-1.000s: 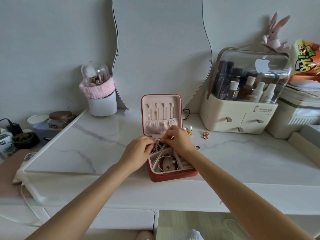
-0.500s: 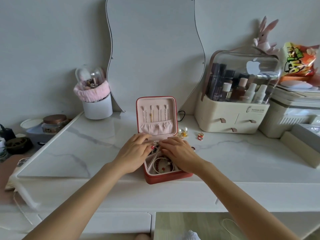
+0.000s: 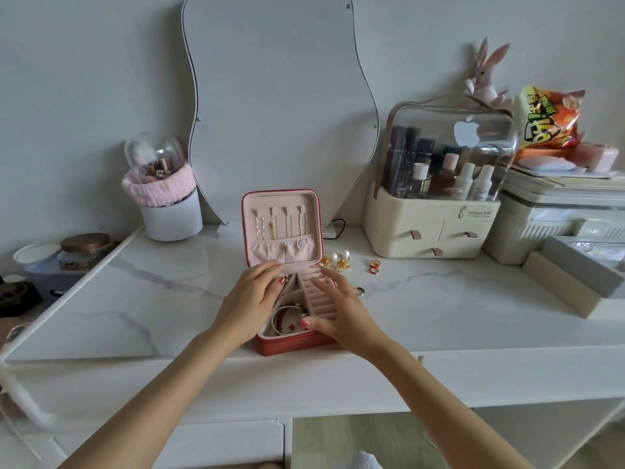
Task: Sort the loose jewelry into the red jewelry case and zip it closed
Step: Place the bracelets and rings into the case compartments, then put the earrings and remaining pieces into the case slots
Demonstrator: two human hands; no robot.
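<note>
Head view, sorting stage. The red jewelry case is shown lying open on the worktop, its lid standing upright at the far side with chains hung on the lining. Both hands are held over the tray, apart from each other. The left hand is placed over the tray's left compartments with fingers loosely bent; whether anything is pinched under them cannot be told. The right hand is spread flat over the ring rolls, fingers straight, with the thumb resting near the beaded bracelet coiled in the near compartment; nothing is held by it.

The loose pieces not yet sorted are seen on the worktop to the right of the case: pearl earrings just beside the lid hinge, red-and-gold rings further right, and 1 ring just beyond the right fingertips. All lie right of and slightly beyond the hands, so the right hand is judged the nearer for the next pick-up. The zip is not yet closed.
</note>
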